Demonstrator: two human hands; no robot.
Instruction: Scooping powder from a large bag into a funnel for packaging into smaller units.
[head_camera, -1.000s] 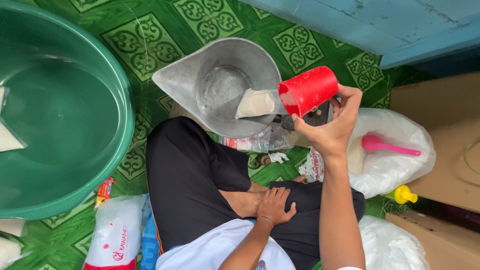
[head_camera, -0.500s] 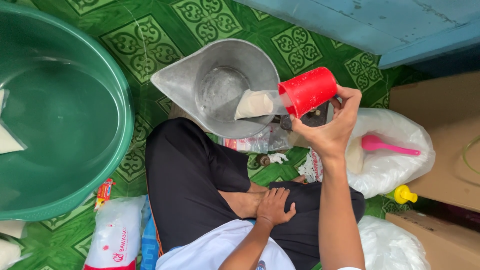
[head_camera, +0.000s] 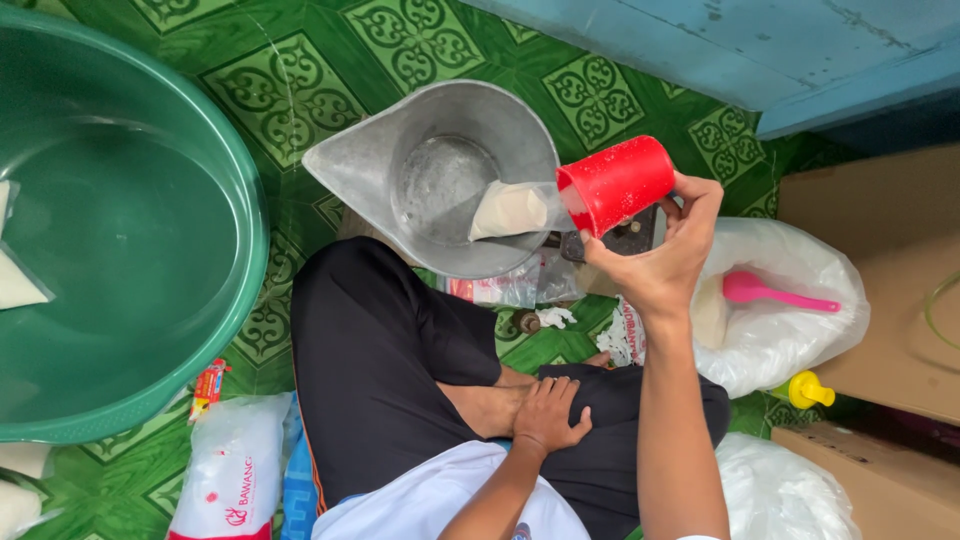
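While tipped over the metal scoop (head_camera: 440, 175), red cup (head_camera: 617, 183) clasped in right hand (head_camera: 660, 255); left hand (head_camera: 548, 412) loosely open on ankle.

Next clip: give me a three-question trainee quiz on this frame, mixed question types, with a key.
1. True or false: the right hand holds the red cup upright.
2. What does the left hand rest on? A) the green basin B) the person's crossed legs C) the pink scoop
3. Fill in: the small filled bag at the cup's mouth lies in the ___ scoop pan.

Key
1. False: the cup is tipped on its side, mouth toward the pan.
2. B
3. Metal
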